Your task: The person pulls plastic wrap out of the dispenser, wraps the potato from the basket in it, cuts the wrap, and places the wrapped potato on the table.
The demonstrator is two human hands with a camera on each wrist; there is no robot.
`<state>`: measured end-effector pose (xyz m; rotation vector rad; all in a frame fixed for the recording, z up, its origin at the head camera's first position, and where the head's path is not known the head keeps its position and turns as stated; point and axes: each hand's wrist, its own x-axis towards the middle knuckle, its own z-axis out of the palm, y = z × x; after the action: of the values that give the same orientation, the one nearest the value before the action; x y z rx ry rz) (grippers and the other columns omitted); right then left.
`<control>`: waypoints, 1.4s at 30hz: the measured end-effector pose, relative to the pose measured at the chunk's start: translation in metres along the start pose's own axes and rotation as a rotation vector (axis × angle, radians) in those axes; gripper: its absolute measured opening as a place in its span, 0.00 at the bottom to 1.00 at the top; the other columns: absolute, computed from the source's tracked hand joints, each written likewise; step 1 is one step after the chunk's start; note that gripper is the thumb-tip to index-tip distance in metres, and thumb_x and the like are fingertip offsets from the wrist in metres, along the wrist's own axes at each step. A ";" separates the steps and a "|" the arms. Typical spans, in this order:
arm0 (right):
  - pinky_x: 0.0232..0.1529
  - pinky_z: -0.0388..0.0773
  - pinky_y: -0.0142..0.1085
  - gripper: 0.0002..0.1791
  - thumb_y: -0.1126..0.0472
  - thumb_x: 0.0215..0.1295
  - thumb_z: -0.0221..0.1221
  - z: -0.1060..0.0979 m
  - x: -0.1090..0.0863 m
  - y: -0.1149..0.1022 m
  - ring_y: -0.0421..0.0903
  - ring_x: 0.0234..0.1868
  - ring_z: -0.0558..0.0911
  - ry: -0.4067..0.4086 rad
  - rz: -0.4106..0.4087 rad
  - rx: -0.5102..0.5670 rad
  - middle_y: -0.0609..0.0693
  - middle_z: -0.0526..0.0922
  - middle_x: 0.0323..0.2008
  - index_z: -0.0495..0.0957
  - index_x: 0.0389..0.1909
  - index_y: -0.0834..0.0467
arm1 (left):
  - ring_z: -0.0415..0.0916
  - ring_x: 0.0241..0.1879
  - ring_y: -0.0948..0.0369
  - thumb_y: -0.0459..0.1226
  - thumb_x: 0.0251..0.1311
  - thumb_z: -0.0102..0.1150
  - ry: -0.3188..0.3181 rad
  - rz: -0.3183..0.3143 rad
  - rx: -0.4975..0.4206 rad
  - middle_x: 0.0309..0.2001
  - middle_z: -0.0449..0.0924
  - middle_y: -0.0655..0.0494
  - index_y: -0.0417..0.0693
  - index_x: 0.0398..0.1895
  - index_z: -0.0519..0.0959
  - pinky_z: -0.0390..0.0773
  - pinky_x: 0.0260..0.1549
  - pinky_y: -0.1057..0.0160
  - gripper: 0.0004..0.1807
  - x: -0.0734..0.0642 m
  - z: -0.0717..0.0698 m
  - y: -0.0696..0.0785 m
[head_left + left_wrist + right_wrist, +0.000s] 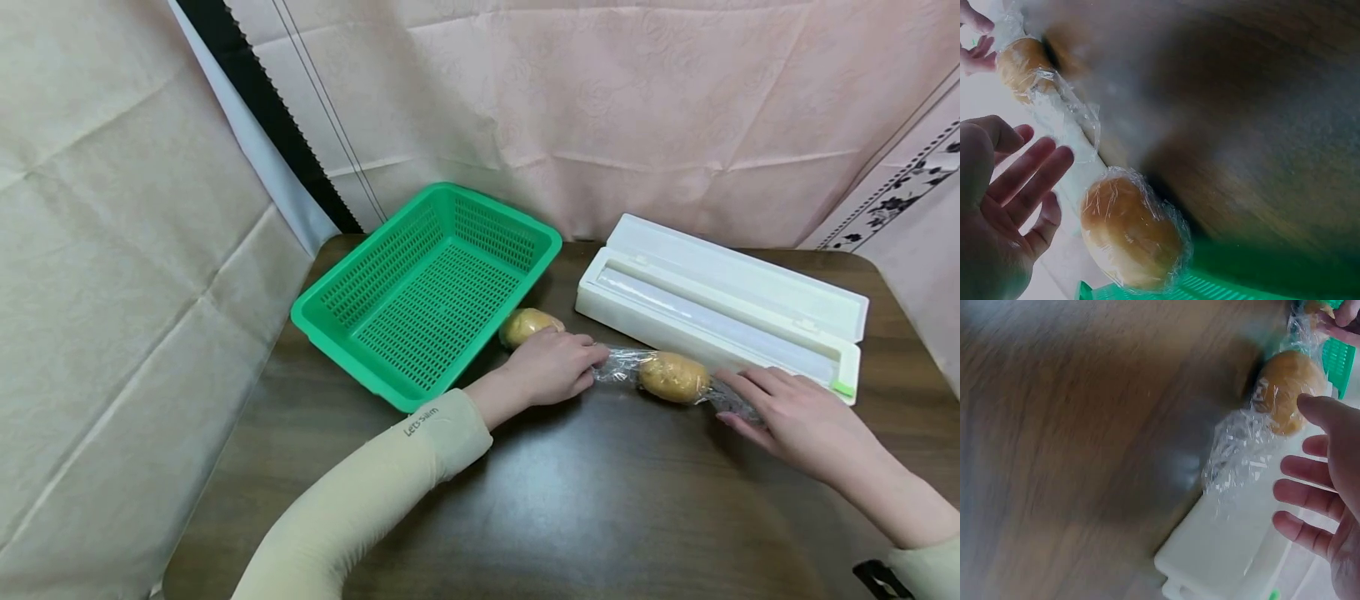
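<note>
A potato (673,377) in cling film lies in front of the white box, with loose film ends sticking out on both sides. My left hand (551,367) hovers by its left film tail (618,365), fingers relaxed and apart in the left wrist view. On the other side, my right hand (806,421) is at the right film tail (1238,450), its fingers loosely spread and holding nothing. A second wrapped potato (528,327) sits beside the green basket, partly covered by the left hand in the head view; the left wrist view shows its film (1132,231) drawn close around it.
A green plastic basket (341,375) stands at the left back of the brown wooden table (570,517). The white cling film box (637,312) is at the right back with its lid (735,271) raised and a film roll (712,321) inside. Cloth hangs behind the table.
</note>
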<state>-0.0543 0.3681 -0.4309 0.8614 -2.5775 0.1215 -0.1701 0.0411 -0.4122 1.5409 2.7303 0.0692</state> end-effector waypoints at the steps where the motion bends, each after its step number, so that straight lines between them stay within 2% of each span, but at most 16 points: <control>1: 0.32 0.80 0.56 0.43 0.32 0.85 0.34 0.001 0.001 0.000 0.57 0.35 0.85 0.001 -0.009 0.001 0.57 0.85 0.41 0.83 0.57 0.63 | 0.84 0.51 0.60 0.41 0.74 0.59 0.014 -0.002 -0.001 0.50 0.84 0.61 0.60 0.53 0.85 0.80 0.50 0.58 0.10 0.000 -0.001 0.000; 6: 0.26 0.79 0.54 0.39 0.35 0.86 0.36 0.005 0.002 -0.001 0.54 0.32 0.84 0.025 -0.034 -0.012 0.55 0.84 0.38 0.85 0.53 0.62 | 0.77 0.51 0.59 0.41 0.71 0.61 0.138 0.000 0.028 0.52 0.78 0.59 0.58 0.48 0.86 0.79 0.46 0.59 0.08 0.004 -0.005 0.007; 8: 0.26 0.79 0.54 0.39 0.35 0.86 0.36 0.005 0.002 -0.001 0.55 0.33 0.85 0.034 -0.034 -0.015 0.55 0.84 0.38 0.85 0.53 0.62 | 0.76 0.53 0.59 0.44 0.73 0.59 0.152 0.010 0.056 0.53 0.78 0.60 0.59 0.51 0.84 0.77 0.47 0.59 0.10 0.010 -0.007 0.014; 12: 0.27 0.80 0.55 0.37 0.36 0.86 0.37 0.008 0.002 -0.002 0.57 0.34 0.85 0.049 -0.034 -0.014 0.56 0.85 0.39 0.84 0.53 0.61 | 0.76 0.61 0.61 0.48 0.78 0.53 0.104 0.036 0.085 0.59 0.78 0.62 0.61 0.66 0.80 0.75 0.58 0.59 0.18 0.026 -0.007 0.033; 16: 0.28 0.81 0.56 0.37 0.35 0.86 0.37 0.010 0.002 -0.003 0.58 0.35 0.86 0.049 -0.023 -0.012 0.57 0.85 0.40 0.84 0.53 0.62 | 0.73 0.70 0.60 0.52 0.80 0.51 0.044 0.061 0.125 0.71 0.75 0.61 0.59 0.77 0.71 0.70 0.69 0.59 0.27 0.040 0.002 0.049; 20: 0.29 0.81 0.57 0.38 0.35 0.85 0.37 0.012 0.003 -0.005 0.59 0.37 0.86 0.044 -0.010 -0.015 0.58 0.85 0.41 0.84 0.53 0.62 | 0.68 0.75 0.59 0.56 0.80 0.51 0.028 0.077 0.189 0.77 0.69 0.58 0.56 0.82 0.65 0.63 0.75 0.59 0.34 0.050 0.013 0.058; 23: 0.30 0.81 0.57 0.39 0.34 0.85 0.37 0.013 0.004 -0.006 0.60 0.38 0.86 0.042 -0.002 -0.014 0.59 0.85 0.41 0.85 0.54 0.62 | 0.66 0.76 0.59 0.58 0.79 0.52 0.034 0.070 0.219 0.78 0.67 0.57 0.56 0.83 0.64 0.63 0.76 0.58 0.36 0.052 0.021 0.061; 30: 0.33 0.81 0.59 0.42 0.33 0.85 0.36 0.014 0.003 -0.008 0.60 0.38 0.87 0.038 0.021 -0.014 0.59 0.86 0.41 0.84 0.54 0.64 | 0.71 0.72 0.60 0.58 0.76 0.58 0.082 0.059 0.215 0.74 0.72 0.58 0.53 0.82 0.64 0.68 0.72 0.59 0.38 0.053 0.035 0.057; 35: 0.35 0.81 0.59 0.42 0.33 0.84 0.36 0.015 0.002 -0.009 0.62 0.38 0.87 0.045 0.033 -0.010 0.61 0.87 0.40 0.84 0.54 0.65 | 0.74 0.69 0.61 0.58 0.75 0.60 0.093 0.052 0.203 0.71 0.75 0.59 0.53 0.80 0.66 0.68 0.71 0.59 0.38 0.057 0.037 0.057; 42: 0.35 0.81 0.60 0.43 0.31 0.84 0.35 0.012 0.003 -0.010 0.63 0.39 0.87 0.030 0.049 -0.014 0.62 0.87 0.41 0.84 0.55 0.65 | 0.76 0.65 0.62 0.60 0.69 0.67 0.096 0.021 0.181 0.63 0.78 0.63 0.58 0.70 0.72 0.70 0.68 0.59 0.33 0.067 0.037 0.060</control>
<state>-0.0547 0.3556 -0.4407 0.7854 -2.5694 0.1291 -0.1524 0.1305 -0.4455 1.6509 2.8659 -0.1101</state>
